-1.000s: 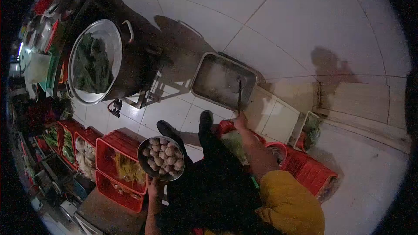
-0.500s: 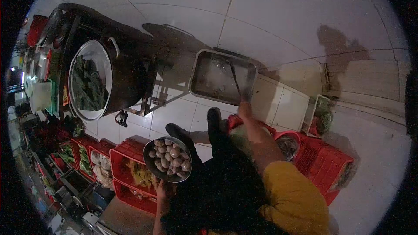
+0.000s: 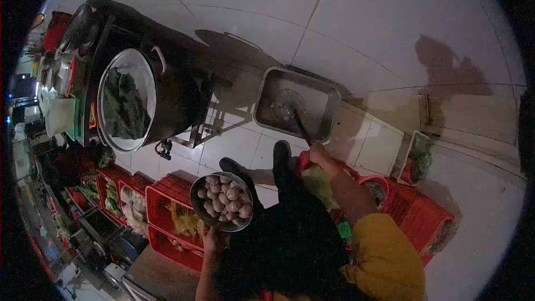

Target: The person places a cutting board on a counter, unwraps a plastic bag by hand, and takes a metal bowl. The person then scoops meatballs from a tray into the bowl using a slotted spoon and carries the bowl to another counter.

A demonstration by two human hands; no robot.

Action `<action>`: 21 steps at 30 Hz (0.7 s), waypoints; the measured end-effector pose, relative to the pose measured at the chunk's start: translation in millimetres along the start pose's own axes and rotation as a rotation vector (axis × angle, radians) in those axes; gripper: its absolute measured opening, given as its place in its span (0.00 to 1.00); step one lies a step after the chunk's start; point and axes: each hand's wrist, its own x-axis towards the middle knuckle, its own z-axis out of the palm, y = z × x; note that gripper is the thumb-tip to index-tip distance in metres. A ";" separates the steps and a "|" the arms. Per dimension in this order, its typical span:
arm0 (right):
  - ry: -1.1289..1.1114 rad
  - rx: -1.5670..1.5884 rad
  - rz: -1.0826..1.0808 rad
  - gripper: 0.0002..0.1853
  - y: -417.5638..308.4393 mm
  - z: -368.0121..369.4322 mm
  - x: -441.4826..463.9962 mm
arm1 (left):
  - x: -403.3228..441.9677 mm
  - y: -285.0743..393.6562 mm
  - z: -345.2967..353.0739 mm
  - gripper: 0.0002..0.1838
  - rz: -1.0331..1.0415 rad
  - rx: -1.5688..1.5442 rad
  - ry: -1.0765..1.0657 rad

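My left hand (image 3: 209,241) grips the lower rim of a round metal bowl (image 3: 194,203) full of brownish balls (image 3: 224,195). My right hand (image 3: 318,153) is closed round the long dark handle of a skimmer (image 3: 292,102). The skimmer's round head is down inside a rectangular metal tub (image 3: 336,106) of cloudy liquid, near the middle of it.
At the left a large pot (image 3: 181,103) stands with a dark green cloth (image 3: 125,106) on its lid. Red crates (image 3: 173,189) of vegetables line the lower left. Another red crate (image 3: 415,212) and a red basket (image 3: 390,189) are at the right.
The skimmer's head has moved about in the tub, from its right side to its upper part and then to its middle. The bowl stays in my left hand. The view has shifted.
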 end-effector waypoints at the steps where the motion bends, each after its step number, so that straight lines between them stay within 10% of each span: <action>1: -0.008 0.053 0.054 0.17 -13.5 3.7 3.3 | 0.2 2.1 3.8 0.24 0.016 -0.003 0.013; 6: -0.117 0.448 0.293 0.10 -61.7 4.9 27.3 | 13.8 -12.8 -26.2 0.25 0.018 0.050 0.001; 10: -0.268 1.629 0.251 0.08 -47.9 81.0 73.6 | 9.3 -2.5 -1.2 0.25 0.030 -0.104 -0.042; 14: -0.368 2.096 0.331 0.10 -104.8 33.3 45.0 | 9.6 3.9 10.1 0.25 0.052 -0.211 -0.102; 21: -0.163 1.801 0.486 0.10 -113.6 -3.1 52.3 | 10.5 14.6 13.8 0.27 -0.106 -0.171 -0.040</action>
